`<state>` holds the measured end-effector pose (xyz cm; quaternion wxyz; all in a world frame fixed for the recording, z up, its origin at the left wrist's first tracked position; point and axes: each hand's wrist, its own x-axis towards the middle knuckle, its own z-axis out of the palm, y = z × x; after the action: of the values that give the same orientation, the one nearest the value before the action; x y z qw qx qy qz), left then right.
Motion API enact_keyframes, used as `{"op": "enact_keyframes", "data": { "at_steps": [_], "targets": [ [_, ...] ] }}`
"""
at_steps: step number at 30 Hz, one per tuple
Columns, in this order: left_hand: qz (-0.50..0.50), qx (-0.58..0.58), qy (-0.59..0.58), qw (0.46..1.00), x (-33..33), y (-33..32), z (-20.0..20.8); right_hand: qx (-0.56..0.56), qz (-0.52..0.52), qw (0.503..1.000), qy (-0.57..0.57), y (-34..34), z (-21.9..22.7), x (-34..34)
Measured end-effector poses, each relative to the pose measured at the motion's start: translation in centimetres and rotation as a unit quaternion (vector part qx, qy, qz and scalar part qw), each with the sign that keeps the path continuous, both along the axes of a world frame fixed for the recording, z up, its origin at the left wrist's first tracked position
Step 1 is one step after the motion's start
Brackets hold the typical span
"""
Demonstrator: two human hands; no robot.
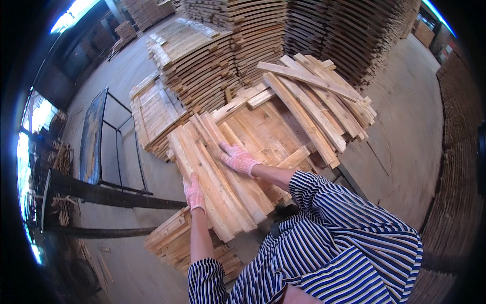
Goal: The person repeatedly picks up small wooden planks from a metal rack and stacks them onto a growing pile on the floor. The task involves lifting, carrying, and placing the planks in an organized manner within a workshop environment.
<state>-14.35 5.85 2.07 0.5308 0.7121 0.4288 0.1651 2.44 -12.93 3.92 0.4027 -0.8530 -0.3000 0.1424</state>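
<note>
Several pale wooden boards [210, 177] lie side by side, slanting across the left part of a wood-topped pile in front of me. My left hand [193, 193], in a pinkish work glove, grips the outer left edge of these boards; some of its fingers are hidden at the side. Gloved the same way, my right hand [238, 159] rests over the right side of the group with its fingers stretched out. Bare planks of the worktop [263, 126] show to the right of it.
A loose heap of planks [324, 101] lies at the pile's right end. Tall board stacks [202, 71] rise behind. On the left stand a black metal frame [119, 137] and dark bars [116, 197] reaching toward me. A lower wood stack [172, 238] sits below my left arm.
</note>
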Motion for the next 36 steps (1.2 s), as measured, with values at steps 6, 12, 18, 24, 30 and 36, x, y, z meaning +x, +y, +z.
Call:
{"op": "enact_keyframes", "data": {
  "at_steps": [6, 12, 18, 24, 30, 36],
  "targets": [
    [0.026, -0.028, -0.041, 0.998, -2.3, -0.1, 2.2, -0.252, -0.084, 0.936, -0.229, -8.2, 6.8, 6.7],
    [0.023, -0.01, -0.03, 0.999, -1.5, -0.1, 1.8, -0.259, -0.178, 0.904, -0.291, -17.8, 4.8, 13.6],
    [0.038, -0.014, -0.024, 0.999, -2.4, 0.8, 0.4, -0.223, -0.136, 0.946, -0.193, -10.0, 6.7, 7.0],
    [0.027, -0.002, -0.011, 1.0, -1.7, 1.1, 0.3, -0.074, 0.036, 0.988, -0.132, 0.2, 5.1, -1.8],
    [0.036, -0.014, -0.009, 0.999, -2.4, 0.2, 1.4, -0.068, -0.037, 0.983, -0.167, -2.6, 2.7, 2.2],
    [0.034, -0.029, -0.018, 0.999, -2.6, 0.4, 2.2, -0.309, -0.209, 0.861, -0.346, -15.8, 1.7, 13.8]
  ]
}}
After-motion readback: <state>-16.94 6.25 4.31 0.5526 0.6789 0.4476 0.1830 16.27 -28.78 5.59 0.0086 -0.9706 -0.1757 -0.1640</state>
